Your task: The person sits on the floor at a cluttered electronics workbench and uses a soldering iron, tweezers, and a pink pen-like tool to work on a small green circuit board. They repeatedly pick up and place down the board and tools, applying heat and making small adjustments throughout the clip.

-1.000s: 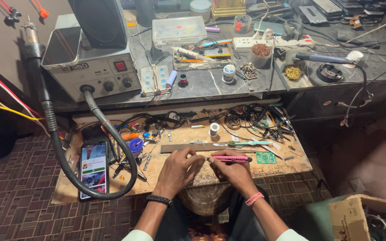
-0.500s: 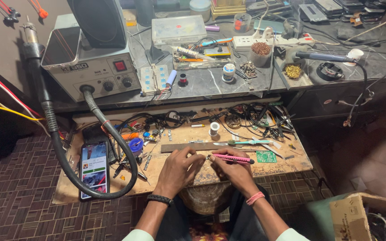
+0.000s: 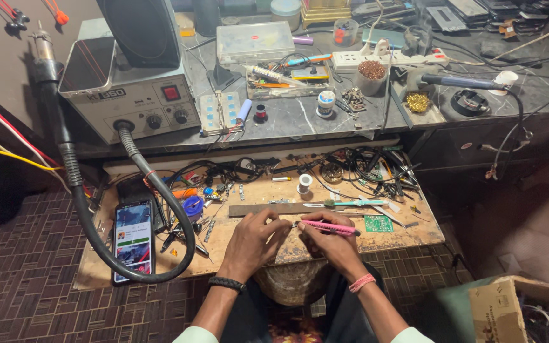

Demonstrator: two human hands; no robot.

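On the far left we see a thick, ribbed black hose (image 3: 90, 222). It bends in a big loop around a flat phone (image 3: 133, 240) with a bright, shiny screen. The hose goes up to a grey metal box (image 3: 131, 95) with round knobs and a small red square on its front. The box sits on a dark stone shelf (image 3: 300, 117) with pale streaks.

Below the shelf is a rough, scratched wooden board (image 3: 414, 232). Our left hand (image 3: 254, 238) rests on it with the fingers curled and pressed close together, tips down on something tiny that we cannot make out. A black band goes round that wrist.

Just beside it, our right hand (image 3: 328, 244) pinches a thin pink tool (image 3: 328, 227), shaped like a pen. The tool lies flat across the fingers, its tip pointing toward the left hand. A pink band goes round this wrist.

Just behind the hands lies a long, flat metal bar (image 3: 268, 208). Near the right hand sits a small green square board (image 3: 379, 223). A tangle of black wires (image 3: 366, 165) lies further back.
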